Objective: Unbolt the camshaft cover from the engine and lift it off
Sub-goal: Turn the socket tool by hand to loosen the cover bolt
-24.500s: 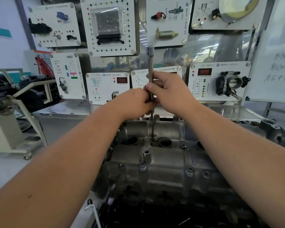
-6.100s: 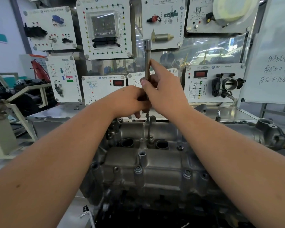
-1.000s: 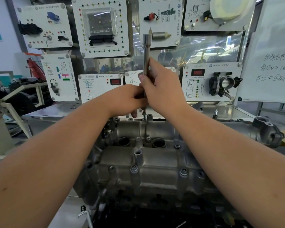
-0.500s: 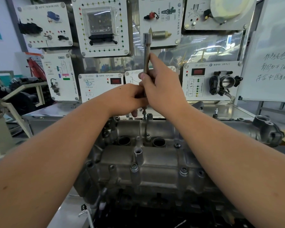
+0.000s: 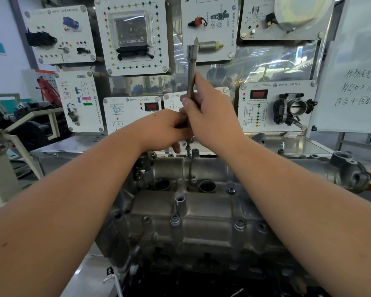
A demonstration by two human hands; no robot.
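You reached both bare arms forward over a grey metal camshaft cover (image 5: 201, 213), which sat bolted on top of the engine (image 5: 180, 254) directly in front of you, low in the middle of the view. Your right hand (image 5: 212, 118) was wrapped around a long, slim metal socket extension (image 5: 190, 71) that stood upright, with the thumb pressed against the shaft and the index finger lying straight up along it. Your left hand (image 5: 165, 129) sat just beside and below the right one, touching it, its fingers curled in around the lower part of the same tool; exactly how the fingertips lay was hidden behind the right hand. The tool's lower end met a bolt (image 5: 188, 149) at the far edge of the cover, beside a short upright boss. Several more bolt heads showed along the cover's near edge, one (image 5: 174, 219) left of centre and one (image 5: 239, 224) to the right, and two round open wells (image 5: 207, 186) lay across the middle. Behind the engine stood a steel bench (image 5: 73, 144) and a wall of white training panels (image 5: 135, 35) fitted with car parts, including a throttle body (image 5: 293, 108), with a whiteboard (image 5: 356, 71) bearing handwriting at the right.
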